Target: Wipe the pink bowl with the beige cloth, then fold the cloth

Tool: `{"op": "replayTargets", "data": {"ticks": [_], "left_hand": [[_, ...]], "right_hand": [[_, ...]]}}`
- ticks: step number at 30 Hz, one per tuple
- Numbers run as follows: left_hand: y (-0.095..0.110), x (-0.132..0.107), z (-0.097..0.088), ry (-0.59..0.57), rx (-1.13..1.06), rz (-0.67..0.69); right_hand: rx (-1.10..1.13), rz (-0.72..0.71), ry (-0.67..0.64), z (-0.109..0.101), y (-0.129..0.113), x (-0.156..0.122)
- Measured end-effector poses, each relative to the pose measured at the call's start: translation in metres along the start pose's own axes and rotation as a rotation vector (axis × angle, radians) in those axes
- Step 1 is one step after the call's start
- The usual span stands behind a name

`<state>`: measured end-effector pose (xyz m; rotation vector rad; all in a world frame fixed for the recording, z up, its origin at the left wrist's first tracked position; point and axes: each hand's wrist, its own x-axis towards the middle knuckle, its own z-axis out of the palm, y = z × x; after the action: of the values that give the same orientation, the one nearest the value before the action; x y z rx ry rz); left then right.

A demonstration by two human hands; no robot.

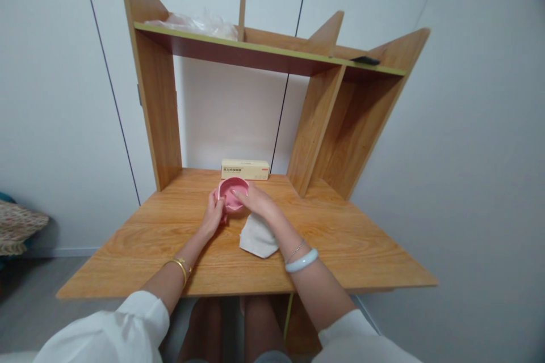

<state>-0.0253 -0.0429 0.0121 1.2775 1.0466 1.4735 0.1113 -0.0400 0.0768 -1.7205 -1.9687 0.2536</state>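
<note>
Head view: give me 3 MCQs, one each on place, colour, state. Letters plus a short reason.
1. Where does the long box lie?
A. at the back of the desk, behind the bowl
B. on the top shelf
C. on the floor

2. What colour is the bowl?
A. blue
B. pink
C. green

3. What is the left hand doing?
A. resting flat on the desk
B. hanging off the desk edge
C. gripping the bowl's side

Answers:
1. A, the box lies by the wall, just beyond the bowl.
2. B, its rim and inside are pink.
3. C, the left hand wraps the bowl's left side while the right hand reaches over its rim, beside the white cloth.
</note>
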Motion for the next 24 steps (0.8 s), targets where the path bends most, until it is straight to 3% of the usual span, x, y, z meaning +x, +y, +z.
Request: {"op": "replayTargets", "data": {"ticks": [5, 12, 18, 21, 24], "left_hand": [[-0.002, -0.001, 0.002, -0.092, 0.006, 0.010], [-0.014, 0.010, 0.001, -0.127, 0.035, 0.015], [-0.013, 0.012, 0.000, -0.180, 0.133, 0.013], [-0.013, 0.013, -0.001, -0.183, 0.143, 0.015], [-0.013, 0.012, -0.002, -0.184, 0.145, 0.007]], "right_hand": [[-0.154, 0.086, 0.046, -0.007, 0.003, 0.008], [-0.214, 0.305, 0.069, -0.042, 0.063, 0.023], [-0.265, 0.460, 0.012, -0.045, 0.105, 0.025], [-0.281, 0.456, -0.015, -0.045, 0.108, 0.023], [-0.302, 0.393, -0.003, -0.051, 0.096, 0.018]]}}
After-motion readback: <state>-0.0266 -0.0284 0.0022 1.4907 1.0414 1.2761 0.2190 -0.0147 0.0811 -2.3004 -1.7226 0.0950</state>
